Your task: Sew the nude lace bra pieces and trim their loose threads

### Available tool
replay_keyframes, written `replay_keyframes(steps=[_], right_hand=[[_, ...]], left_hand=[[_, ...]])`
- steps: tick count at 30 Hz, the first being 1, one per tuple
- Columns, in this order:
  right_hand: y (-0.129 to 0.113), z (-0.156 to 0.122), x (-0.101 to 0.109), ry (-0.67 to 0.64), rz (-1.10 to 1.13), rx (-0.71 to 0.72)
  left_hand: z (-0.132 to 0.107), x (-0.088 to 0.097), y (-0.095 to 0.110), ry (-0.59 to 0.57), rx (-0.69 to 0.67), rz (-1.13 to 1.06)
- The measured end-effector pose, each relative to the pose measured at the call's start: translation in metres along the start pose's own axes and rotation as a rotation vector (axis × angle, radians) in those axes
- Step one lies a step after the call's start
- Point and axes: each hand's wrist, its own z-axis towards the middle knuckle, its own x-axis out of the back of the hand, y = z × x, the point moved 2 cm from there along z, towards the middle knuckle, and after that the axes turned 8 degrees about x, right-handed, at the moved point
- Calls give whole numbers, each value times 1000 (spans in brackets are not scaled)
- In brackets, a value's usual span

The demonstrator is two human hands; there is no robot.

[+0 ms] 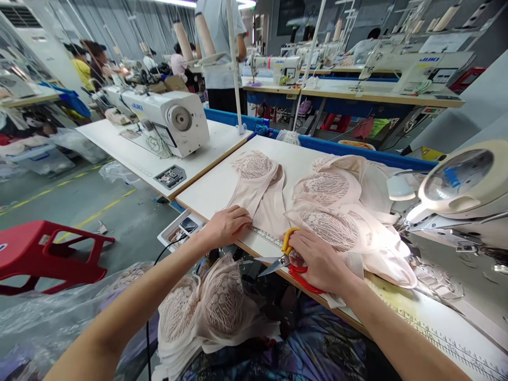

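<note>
My left hand (228, 226) is at the table's front edge, its fingers curled onto the lower end of a pale pink lace bra (260, 193) lying on the white tabletop. My right hand (319, 259) grips scissors (283, 260) with one yellow and one red handle. Their blades stand apart and point left, over the table edge. Just beyond that hand, several more lace bras (329, 227) are heaped, partly touching it. Below the table, a further bunch of bras (218, 312) rests by my lap. My fingertips on both sides are partly hidden.
A lit sewing machine (460, 211) with a round handwheel stands at the right. Another white machine (170, 116) is on the table ahead left. A ruler strip (265, 236) runs along the front edge. A red stool (51, 254) is at the left. People are in the background.
</note>
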Motion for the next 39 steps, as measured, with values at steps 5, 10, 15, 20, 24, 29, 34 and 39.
replay_keyframes(steps=[5, 10, 15, 20, 24, 29, 34, 39], right_hand=[[6, -9, -2, 150, 273, -365], [14, -4, -3, 185, 312, -628], [4, 28, 1, -2, 88, -765], [-12, 62, -9, -61, -156, -810], [-14, 78, -27, -43, -263, -832], [-9, 86, -44, 39, -240, -839], [-1, 82, -43, 113, -109, -843], [-11, 69, -34, 193, 57, -784]], left_hand=[[-6, 11, 6, 174, 232, -337], [-43, 26, 20, 301, 354, -485], [-69, 25, 41, 177, 281, -244], [-74, 17, 49, 195, 285, -207], [-77, 14, 45, 236, 336, -288], [-82, 18, 44, 357, 415, -436], [-95, 34, 35, 719, 485, -957], [-109, 53, 34, 348, 672, -995]])
